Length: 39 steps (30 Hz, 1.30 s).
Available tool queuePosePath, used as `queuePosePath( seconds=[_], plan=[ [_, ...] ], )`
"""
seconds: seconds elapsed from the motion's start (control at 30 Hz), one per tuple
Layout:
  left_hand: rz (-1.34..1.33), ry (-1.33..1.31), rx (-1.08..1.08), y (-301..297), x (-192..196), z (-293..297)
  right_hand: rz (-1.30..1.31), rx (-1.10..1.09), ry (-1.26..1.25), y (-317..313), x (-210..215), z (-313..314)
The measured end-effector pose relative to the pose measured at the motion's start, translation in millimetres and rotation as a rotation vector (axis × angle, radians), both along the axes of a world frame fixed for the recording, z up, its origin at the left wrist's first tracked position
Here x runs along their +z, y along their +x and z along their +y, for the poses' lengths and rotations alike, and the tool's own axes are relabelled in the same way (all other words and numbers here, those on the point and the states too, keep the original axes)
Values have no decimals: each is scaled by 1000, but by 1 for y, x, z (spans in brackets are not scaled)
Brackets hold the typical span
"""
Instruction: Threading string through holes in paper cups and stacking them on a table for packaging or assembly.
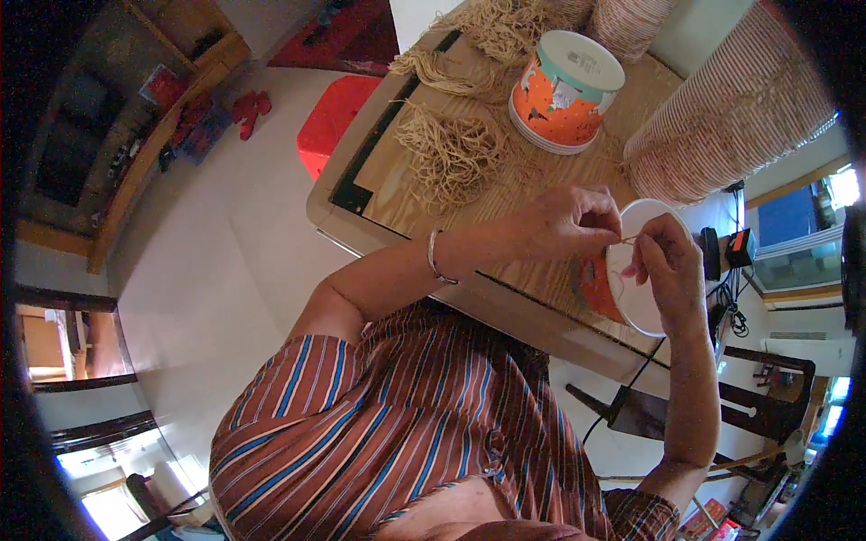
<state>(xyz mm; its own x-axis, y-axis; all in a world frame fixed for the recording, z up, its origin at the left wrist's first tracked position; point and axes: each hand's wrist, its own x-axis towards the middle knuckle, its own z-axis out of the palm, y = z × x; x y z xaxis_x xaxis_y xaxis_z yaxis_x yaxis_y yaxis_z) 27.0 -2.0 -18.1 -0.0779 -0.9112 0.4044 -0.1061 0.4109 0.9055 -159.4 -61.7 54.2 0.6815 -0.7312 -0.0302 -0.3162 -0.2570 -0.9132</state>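
Note:
Above an orange paper tub point(599, 287) with a white inside, my two hands meet at a thin tan string point(629, 240). The thumb and forefinger of my left hand point(586, 221) pinch it from the left. My right hand point(669, 261) is closed on it from the right, fingers bent over the tub's mouth. Part of the string hangs against the white inside. A loose heap of tan string point(456, 153) lies left of my hands. Behind them, another orange tub point(564, 95) stands upside down, its white base up and several rims showing at the bottom.
The wooden tabletop point(397, 194) carries more string bundles point(505, 27) at the far side. Tall ribbed stacks point(731, 113), resembling nested tubs, rise at the right. A red stool point(338, 117) stands beyond the table's left edge. Black cables point(735, 311) and a dark chair point(640, 415) are at the right.

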Motion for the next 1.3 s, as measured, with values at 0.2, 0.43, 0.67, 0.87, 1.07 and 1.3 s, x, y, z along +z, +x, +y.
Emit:
queuePosePath(
  seconds=[0.2, 0.43, 0.67, 0.87, 1.07, 1.3],
  plan=[
    [-8, -12, 49, -1, 1, 6, -10, -32, 30, 0, 2, 3],
    [-126, -200, 176, -6, -8, 8, -68, -27, 135, -8, -5, 5],
    [-177, -354, 313, -18, -11, 9, -144, -36, -25, -5, -11, 11],
    [-115, -151, 257, -13, 1, 12, -42, 42, -132, -6, -11, 6],
    [-230, -272, 233, -10, 0, 12, -32, 52, -193, -6, -8, 5],
    [-241, -240, 249, -9, -4, 10, -4, 49, -154, -4, 3, 5]
  ],
)
